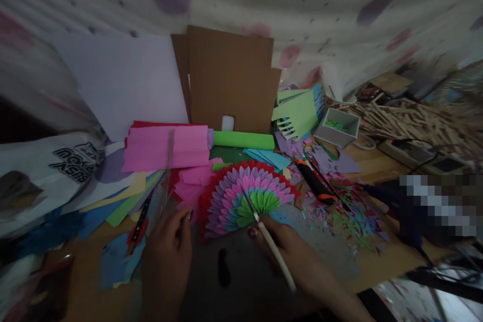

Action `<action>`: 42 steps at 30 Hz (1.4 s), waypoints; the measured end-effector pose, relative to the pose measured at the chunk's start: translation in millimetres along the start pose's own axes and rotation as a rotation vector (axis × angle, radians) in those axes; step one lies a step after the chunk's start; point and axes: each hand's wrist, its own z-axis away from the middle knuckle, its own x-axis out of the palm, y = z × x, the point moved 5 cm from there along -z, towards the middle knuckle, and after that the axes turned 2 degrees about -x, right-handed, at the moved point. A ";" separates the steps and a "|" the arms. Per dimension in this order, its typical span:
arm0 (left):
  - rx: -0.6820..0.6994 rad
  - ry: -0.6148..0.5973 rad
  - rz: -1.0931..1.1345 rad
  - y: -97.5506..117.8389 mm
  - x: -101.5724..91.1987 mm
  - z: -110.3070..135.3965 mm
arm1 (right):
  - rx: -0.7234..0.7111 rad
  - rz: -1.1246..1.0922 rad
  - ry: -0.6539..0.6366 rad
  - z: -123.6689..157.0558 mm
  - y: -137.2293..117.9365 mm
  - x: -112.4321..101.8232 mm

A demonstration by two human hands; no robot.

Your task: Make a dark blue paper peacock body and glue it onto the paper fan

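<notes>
A fan-shaped paper craft (247, 198) lies in the middle of the desk, layered red, pink, purple, teal and green. My right hand (290, 256) is closed round a thin white brush or stick (273, 251), whose tip touches the green centre of the fan. My left hand (168, 256) rests on the desk left of the fan. Its fingers are curled, and they pinch a thin clear strip (168, 171) that rises towards the pink paper.
Pink folded paper (166, 148), a green paper roll (243, 140) and brown cardboard (230, 78) stand behind the fan. A black-and-orange cutter (315, 183), paper scraps (347, 211), a small white box (337, 128) and wooden sticks (411, 121) lie to the right. Coloured sheets lie to the left.
</notes>
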 end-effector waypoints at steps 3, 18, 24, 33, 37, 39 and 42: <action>-0.087 -0.024 0.024 -5.4 -11.4 -4.9 | 0.045 -0.062 0.103 6.8 20.3 -15.9; -0.086 -0.049 0.239 31.1 -18.3 11.5 | -0.125 0.046 -0.110 19.4 -19.1 15.2; -0.044 -0.041 0.304 47.4 -24.1 19.6 | -0.154 0.106 -0.185 9.4 -39.5 32.4; -0.029 -0.047 0.307 46.1 -20.3 15.7 | -0.169 0.099 -0.201 5.0 -43.9 35.7; -0.026 -0.059 0.301 45.9 -19.5 16.8 | -0.148 0.098 -0.219 3.8 -44.0 36.7; -0.019 -0.054 0.294 45.9 -19.7 16.8 | -0.139 0.091 -0.228 3.4 -44.5 36.8; -0.009 -0.039 0.284 45.5 -19.8 16.2 | -0.160 0.084 -0.224 2.6 -45.6 37.2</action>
